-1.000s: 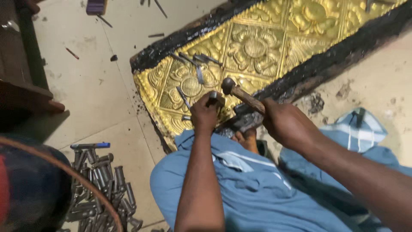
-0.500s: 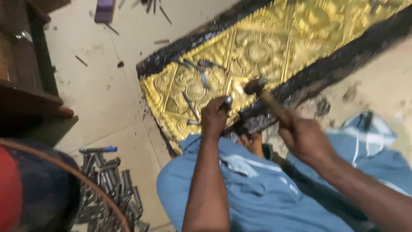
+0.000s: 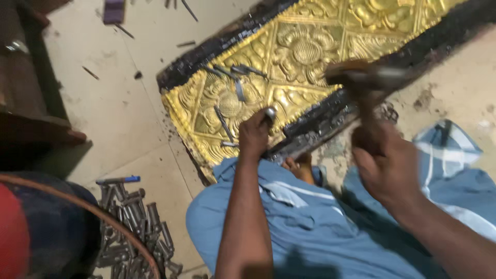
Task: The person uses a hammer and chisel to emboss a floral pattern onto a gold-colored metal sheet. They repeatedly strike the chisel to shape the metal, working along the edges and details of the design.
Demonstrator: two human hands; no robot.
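Left hand [image 3: 254, 135] closed around a steel punch [image 3: 269, 113], tip on the embossed brass sheet [image 3: 289, 67] near its lower edge. Right hand [image 3: 385, 163] gripping a raised, blurred hammer [image 3: 361, 77]. Best kept upright, struck squarely. Gold, floral relief, bedded in black pitch [image 3: 320, 121] on the floor [image 3: 119, 103].

A pale tiled floor [image 3: 119, 119] carries everything. On it lies a gold embossed metal sheet [image 3: 310, 51] set in a black, tarry bed [image 3: 222, 44], with loose metal punches [image 3: 232, 88] resting on the gold surface. A heap of more steel punches [image 3: 134, 227] lies on the tiles at lower left beside a blue-capped pen [image 3: 118, 180], and a small purple block [image 3: 113, 10] sits near the top edge.
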